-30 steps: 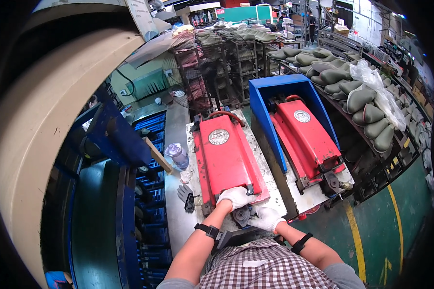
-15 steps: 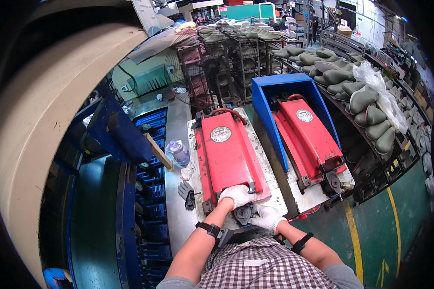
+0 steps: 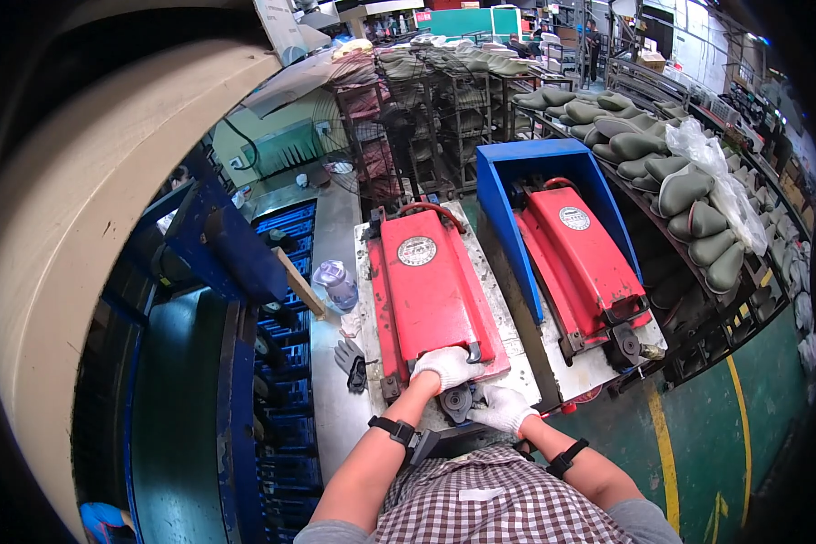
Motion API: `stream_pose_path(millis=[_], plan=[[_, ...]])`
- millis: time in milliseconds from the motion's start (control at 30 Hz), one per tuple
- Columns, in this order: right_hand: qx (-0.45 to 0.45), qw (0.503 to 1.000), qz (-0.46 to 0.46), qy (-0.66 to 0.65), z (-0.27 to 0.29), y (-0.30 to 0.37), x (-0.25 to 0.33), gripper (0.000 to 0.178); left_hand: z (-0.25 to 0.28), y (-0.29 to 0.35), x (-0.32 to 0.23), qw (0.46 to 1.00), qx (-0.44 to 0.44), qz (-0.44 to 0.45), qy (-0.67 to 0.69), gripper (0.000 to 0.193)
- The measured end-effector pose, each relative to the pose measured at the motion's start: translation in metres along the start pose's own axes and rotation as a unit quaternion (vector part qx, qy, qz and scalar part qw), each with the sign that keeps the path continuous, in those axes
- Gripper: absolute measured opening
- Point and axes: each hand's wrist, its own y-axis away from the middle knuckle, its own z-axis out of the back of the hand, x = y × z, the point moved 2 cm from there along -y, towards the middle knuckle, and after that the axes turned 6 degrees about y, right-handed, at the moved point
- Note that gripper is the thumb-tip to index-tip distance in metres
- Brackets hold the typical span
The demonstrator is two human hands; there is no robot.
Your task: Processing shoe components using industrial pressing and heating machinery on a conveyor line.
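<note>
My left hand (image 3: 446,367), in a white knit glove, is closed round the dark handle (image 3: 473,352) at the near end of a long red machine cover (image 3: 437,295). Most of that handle is hidden under the glove. Just below the cover sits a round dark-grey part (image 3: 456,402), like a knob or cap. Close against its right side is my right hand (image 3: 503,410), also gloved in white. Those fingers are bent together, and what lies between them is hidden.
A second red machine (image 3: 582,245) stands right, inside a blue guard (image 3: 539,156). Left are a purple bottle (image 3: 335,288), a grey glove (image 3: 346,358) and a blue-framed press (image 3: 227,249). Grey-green shoe-shaped pieces (image 3: 684,189) fill a rack at far right.
Both hands stay in the same places, with no visible change in their hold. The view has shifted very slightly.
</note>
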Motion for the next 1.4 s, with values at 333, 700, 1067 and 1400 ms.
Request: stream_pose_path(millis=[333,700,1067,1400], plan=[[-0.002,1.0,-0.004,-0.008,0.003,0.002,0.002,0.055,0.001,0.002,-0.002,1.0,-0.01,0.004,0.002,0.068],[-0.006,1.0,0.001,0.001,0.001,0.001,0.001,0.056,0.001,0.002,-0.001,1.0,-0.008,0.004,-0.002,0.065],[-0.012,1.0,0.008,-0.014,-0.005,-0.003,-0.006,0.054,-0.001,0.0,0.0,1.0,-0.004,0.011,0.0,0.067],[-0.007,0.999,0.006,-0.048,-0.012,-0.004,-0.012,0.055,-0.003,-0.004,0.003,1.0,-0.004,0.009,-0.008,0.067]])
